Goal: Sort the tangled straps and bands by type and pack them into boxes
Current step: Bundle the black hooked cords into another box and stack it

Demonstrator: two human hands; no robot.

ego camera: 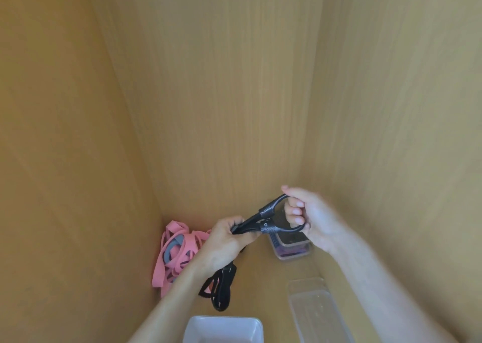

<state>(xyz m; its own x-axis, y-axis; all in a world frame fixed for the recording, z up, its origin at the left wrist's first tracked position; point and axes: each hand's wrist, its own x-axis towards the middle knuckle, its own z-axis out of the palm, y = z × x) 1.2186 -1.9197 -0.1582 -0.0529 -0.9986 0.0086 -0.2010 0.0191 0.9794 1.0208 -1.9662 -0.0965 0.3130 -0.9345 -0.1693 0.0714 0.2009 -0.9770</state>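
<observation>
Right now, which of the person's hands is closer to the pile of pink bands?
Left. The left hand grips the black strap just right of the pink bands, overlapping their edge in view. The right hand holds the strap's loop farther right, over the small clear box.

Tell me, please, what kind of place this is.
Probably a storage corner, perhaps inside a wooden cupboard: wood-grain panels close it in, with plastic boxes and pink bands on its floor.
</observation>
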